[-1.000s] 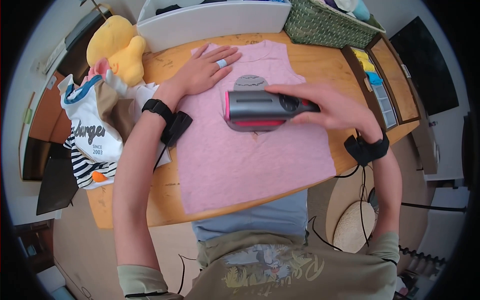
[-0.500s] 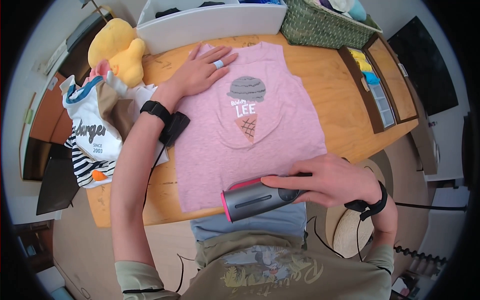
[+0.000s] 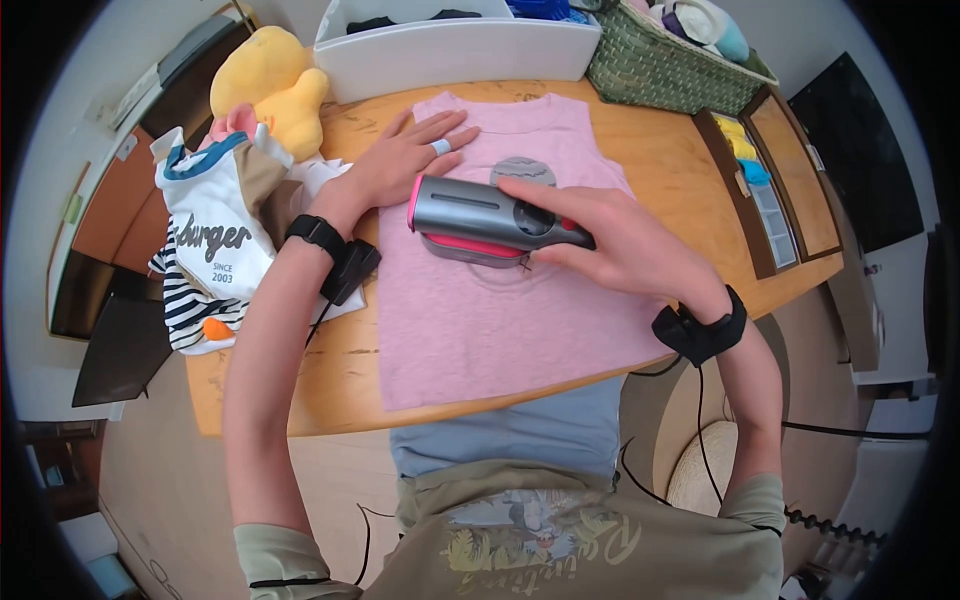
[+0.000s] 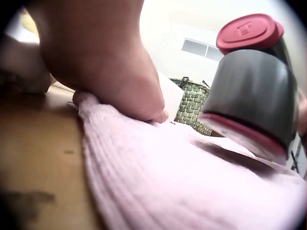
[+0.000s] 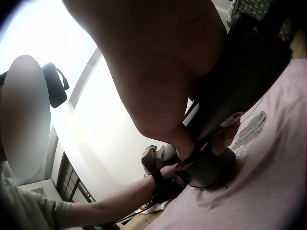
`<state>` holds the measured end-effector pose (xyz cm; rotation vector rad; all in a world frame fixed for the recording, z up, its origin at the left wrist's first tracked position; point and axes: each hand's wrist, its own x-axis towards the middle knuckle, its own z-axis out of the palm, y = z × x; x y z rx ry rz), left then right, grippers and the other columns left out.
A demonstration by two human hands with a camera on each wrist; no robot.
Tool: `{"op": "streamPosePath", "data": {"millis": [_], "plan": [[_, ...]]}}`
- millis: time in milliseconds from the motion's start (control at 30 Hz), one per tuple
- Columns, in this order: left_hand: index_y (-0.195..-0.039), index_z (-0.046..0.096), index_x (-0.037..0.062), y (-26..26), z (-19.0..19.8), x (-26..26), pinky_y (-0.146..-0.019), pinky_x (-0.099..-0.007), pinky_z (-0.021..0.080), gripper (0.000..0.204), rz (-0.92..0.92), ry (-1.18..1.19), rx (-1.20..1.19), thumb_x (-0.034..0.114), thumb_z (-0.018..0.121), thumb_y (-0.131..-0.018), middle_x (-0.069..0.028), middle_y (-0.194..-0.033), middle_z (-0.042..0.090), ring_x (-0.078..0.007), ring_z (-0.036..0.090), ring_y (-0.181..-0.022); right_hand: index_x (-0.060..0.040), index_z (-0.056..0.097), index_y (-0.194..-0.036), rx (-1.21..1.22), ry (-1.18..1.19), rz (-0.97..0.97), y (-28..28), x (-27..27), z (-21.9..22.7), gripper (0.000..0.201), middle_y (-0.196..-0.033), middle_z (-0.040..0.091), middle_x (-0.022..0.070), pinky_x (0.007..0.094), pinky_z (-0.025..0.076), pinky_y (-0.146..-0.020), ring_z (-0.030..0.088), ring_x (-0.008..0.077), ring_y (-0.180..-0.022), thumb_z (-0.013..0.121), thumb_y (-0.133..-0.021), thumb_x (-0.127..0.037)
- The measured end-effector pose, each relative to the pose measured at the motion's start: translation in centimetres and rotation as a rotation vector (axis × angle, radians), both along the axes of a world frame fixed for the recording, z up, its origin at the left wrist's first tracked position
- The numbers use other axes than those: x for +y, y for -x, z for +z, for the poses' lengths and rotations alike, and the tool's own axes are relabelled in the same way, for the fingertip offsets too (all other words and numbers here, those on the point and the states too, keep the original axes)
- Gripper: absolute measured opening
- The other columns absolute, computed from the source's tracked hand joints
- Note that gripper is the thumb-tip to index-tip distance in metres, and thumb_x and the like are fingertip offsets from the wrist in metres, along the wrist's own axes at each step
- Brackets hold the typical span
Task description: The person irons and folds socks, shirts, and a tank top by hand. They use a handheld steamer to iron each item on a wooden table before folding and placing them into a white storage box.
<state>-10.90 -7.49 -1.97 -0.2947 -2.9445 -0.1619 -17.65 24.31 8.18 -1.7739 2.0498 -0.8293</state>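
A pink sleeveless top [image 3: 520, 330] lies spread on the wooden table, with a grey ice-cream scoop print partly in sight. My right hand [image 3: 625, 235] grips the handle of a grey and pink handheld garment steamer [image 3: 470, 215], which covers most of the print. In the left wrist view the steamer [image 4: 249, 96] is tilted over the cloth, a dark shadow under its plate. My left hand [image 3: 410, 160], a band round one finger, rests flat with fingers spread on the top's upper left shoulder, just beyond the steamer's front end.
Left on the table are a white printed shirt [image 3: 215, 220], a striped garment [image 3: 195, 310] and a yellow plush toy [image 3: 265, 90]. Along the back stand a white bin [image 3: 460, 60] and a green woven basket [image 3: 680, 75]. An open wooden box [image 3: 755, 220] sits at the right edge.
The steamer went from the print down to the top's lower hem, then back up and left beside my left hand. The left hand stays on the shoulder; the head view has shifted slightly.
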Motion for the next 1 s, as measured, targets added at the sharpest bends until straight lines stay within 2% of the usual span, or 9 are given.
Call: {"op": "streamPosePath", "data": {"millis": [167, 267, 300, 567, 667, 767, 867, 900, 1000], "plan": [[-0.164, 0.038, 0.0330, 0.1, -0.1, -0.1, -0.131, -0.0535, 0.010, 0.053, 0.044, -0.013, -0.043, 0.047, 0.031, -0.114, -0.0053, -0.173, 0.029, -0.0213, 0.020, -0.161, -0.0158, 0.048, -0.158, -0.027, -0.073, 0.137, -0.3, 0.5, 0.2, 0.076, -0.119, 0.070, 0.0220, 0.0450, 0.054, -0.091, 0.068, 0.0426, -0.100, 0.076, -0.088, -0.010], [-0.164, 0.037, 0.0346, 0.2, -0.3, 0.0, -0.131, -0.0536, 0.009, 0.053, 0.068, 0.029, -0.041, 0.048, 0.030, -0.114, -0.0052, -0.174, 0.027, -0.0222, 0.017, -0.162, -0.0214, 0.047, -0.159, -0.016, -0.085, 0.186, -1.7, 1.9, 0.1, 0.076, -0.112, 0.071, 0.0204, 0.0461, 0.056, -0.084, 0.070, 0.0427, -0.096, 0.075, -0.088, -0.012], [-0.164, 0.037, 0.0349, 0.2, -0.4, 0.0, -0.131, -0.0536, 0.009, 0.053, 0.074, 0.045, -0.038, 0.049, 0.030, -0.114, -0.0052, -0.174, 0.026, -0.0225, 0.016, -0.162, -0.0250, 0.045, -0.160, 0.005, -0.192, 0.169, -2.5, 2.4, 0.7, 0.079, -0.107, 0.070, 0.0184, 0.0454, 0.057, -0.080, 0.070, 0.0411, -0.091, 0.076, -0.088, -0.014], [-0.164, 0.038, 0.0358, 0.0, -0.2, 0.1, -0.130, -0.0541, 0.009, 0.052, 0.068, 0.037, -0.028, 0.049, 0.028, -0.114, -0.0052, -0.174, 0.026, -0.0225, 0.016, -0.162, -0.0279, 0.039, -0.163, 0.027, -0.255, 0.265, -6.5, 5.6, 0.9, 0.083, -0.097, 0.067, 0.0145, 0.0405, 0.057, -0.070, 0.070, 0.0337, -0.081, 0.078, -0.091, -0.025], [-0.163, 0.040, 0.0332, 0.0, 0.1, 0.5, -0.130, -0.0538, 0.012, 0.052, 0.075, 0.087, -0.005, 0.046, 0.031, -0.114, -0.0048, -0.173, 0.029, -0.0225, 0.020, -0.161, -0.0275, 0.038, -0.164, 0.060, -0.297, 0.287, -6.9, 6.2, 1.2, 0.082, -0.099, 0.068, 0.0136, 0.0408, 0.057, -0.071, 0.070, 0.0336, -0.082, 0.077, -0.092, -0.026], [-0.163, 0.040, 0.0292, -0.3, 0.6, 1.0, -0.131, -0.0528, 0.014, 0.051, 0.049, 0.137, 0.032, 0.040, 0.034, -0.114, -0.0048, -0.173, 0.029, -0.0230, 0.023, -0.160, -0.0228, 0.051, -0.157, -0.013, -0.231, 0.214, -6.3, 7.0, 1.3, 0.074, -0.098, 0.068, 0.0110, 0.0401, 0.055, -0.070, 0.068, 0.0321, -0.081, 0.079, -0.088, -0.026], [-0.163, 0.041, 0.0240, -0.5, 1.0, 2.5, -0.131, -0.0509, 0.017, 0.051, -0.030, 0.125, 0.062, 0.034, 0.038, -0.113, -0.0055, -0.171, 0.033, -0.0233, 0.027, -0.159, -0.0153, 0.053, -0.155, -0.039, -0.142, 0.110, -3.7, 7.7, 1.4, 0.073, -0.098, 0.067, 0.0130, 0.0411, 0.054, -0.075, 0.067, 0.0348, -0.084, 0.078, -0.088, -0.026], [-0.162, 0.042, 0.0221, -0.4, 1.1, 3.1, -0.131, -0.0502, 0.018, 0.051, -0.065, 0.113, 0.071, 0.032, 0.040, -0.112, -0.0058, -0.170, 0.035, -0.0234, 0.029, -0.158, -0.0085, 0.052, -0.154, -0.038, -0.184, 0.046, -2.9, 7.7, 2.5, 0.072, -0.111, 0.071, 0.0157, 0.0402, 0.054, -0.089, 0.070, 0.0353, -0.099, 0.078, -0.088, -0.021], [-0.155, 0.051, 0.0182, 0.8, 0.5, 4.6, -0.129, -0.0481, 0.024, 0.048, -0.170, 0.045, 0.182, 0.033, 0.046, -0.110, -0.0059, -0.164, 0.045, -0.0230, 0.038, -0.153, -0.0151, 0.052, -0.155, 0.039, 0.026, -0.116, 0.5, 8.1, 1.9, 0.071, -0.135, 0.069, 0.0160, 0.0399, 0.053, -0.099, 0.069, 0.0347, -0.114, 0.076, -0.089, -0.015]]}}
